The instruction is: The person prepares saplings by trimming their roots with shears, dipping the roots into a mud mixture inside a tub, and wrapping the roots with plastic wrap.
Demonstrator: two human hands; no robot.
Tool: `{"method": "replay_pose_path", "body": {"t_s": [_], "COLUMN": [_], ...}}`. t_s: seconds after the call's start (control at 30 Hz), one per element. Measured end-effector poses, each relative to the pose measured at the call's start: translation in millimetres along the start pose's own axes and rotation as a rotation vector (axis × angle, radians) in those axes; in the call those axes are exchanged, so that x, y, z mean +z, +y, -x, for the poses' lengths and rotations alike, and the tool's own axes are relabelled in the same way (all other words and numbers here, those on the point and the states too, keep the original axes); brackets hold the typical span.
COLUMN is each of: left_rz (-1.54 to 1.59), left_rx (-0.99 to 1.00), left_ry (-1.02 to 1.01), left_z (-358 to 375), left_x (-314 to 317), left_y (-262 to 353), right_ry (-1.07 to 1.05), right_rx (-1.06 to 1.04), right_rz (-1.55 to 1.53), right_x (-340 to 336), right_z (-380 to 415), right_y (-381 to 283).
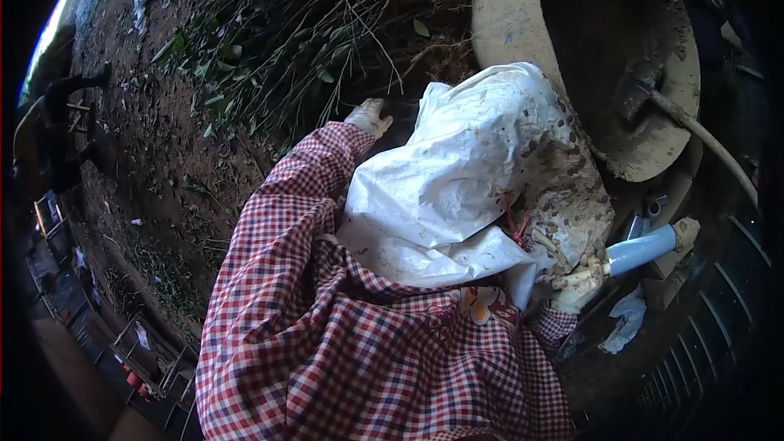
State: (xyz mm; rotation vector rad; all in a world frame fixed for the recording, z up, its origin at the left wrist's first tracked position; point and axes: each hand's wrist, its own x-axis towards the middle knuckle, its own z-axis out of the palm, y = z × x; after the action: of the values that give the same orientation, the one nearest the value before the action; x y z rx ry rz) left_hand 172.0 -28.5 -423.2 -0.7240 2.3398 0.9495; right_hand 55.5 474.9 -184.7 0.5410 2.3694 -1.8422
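A large white woven sack point(457, 188), smeared with mud on its right side, lies against my chest and across my left arm in its red checked sleeve. My left hand point(369, 118), pale with dirt, reaches past the sack's far edge toward dry twigs, with its fingers loosely apart and nothing in them. My right hand point(578, 284), also muddy, is closed at the sack's lower right corner on the end of a pale blue pipe point(645, 249) that sticks out to the right.
A wide round concrete basin point(506, 24) lies beyond the sack, with a mud-caked hammer-like tool point(653, 94) inside. Dry brush and green leaves point(310, 41) cover the ground at the top. Bare red soil point(155, 147) is on the left, with ribbed dark material point(702, 359) at lower right.
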Motion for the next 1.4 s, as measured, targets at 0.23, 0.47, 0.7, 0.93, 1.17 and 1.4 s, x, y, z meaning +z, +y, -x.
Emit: {"method": "replay_pose_path", "body": {"t_s": [0.23,0.47,0.7,0.93,1.17,1.4], "left_rz": [-0.164,-0.166,-0.003,-0.017,0.018,-0.262], "left_rx": [-0.235,-0.138,-0.016,-0.452,0.063,0.069], "left_ry": [0.09,-0.042,0.239,-0.451,0.137,0.29], "left_z": [-49.9,-31.7,74.9,168.9,66.6,-48.1], "left_x": [1.3,2.6,83.7,142.8,49.8,58.5], "left_y": [38.1,14.9,-56.2,-175.1,-44.9,19.0], "right_ry": [0.072,0.062,0.062,0.074,0.063,0.073], "right_rx": [-0.016,0.057,0.053,0.055,0.04,0.04], "right_rz": [0.096,0.066,0.122,0.152,0.15,0.175], "right_x": [22.9,7.7,7.2,4.8,6.9,8.4], "right_z": [19.8,5.0,-1.6,-1.9,0.5,-1.1], "right_y": [-19.7,-16.9,-18.7,-18.2,-21.5,-23.9]}}
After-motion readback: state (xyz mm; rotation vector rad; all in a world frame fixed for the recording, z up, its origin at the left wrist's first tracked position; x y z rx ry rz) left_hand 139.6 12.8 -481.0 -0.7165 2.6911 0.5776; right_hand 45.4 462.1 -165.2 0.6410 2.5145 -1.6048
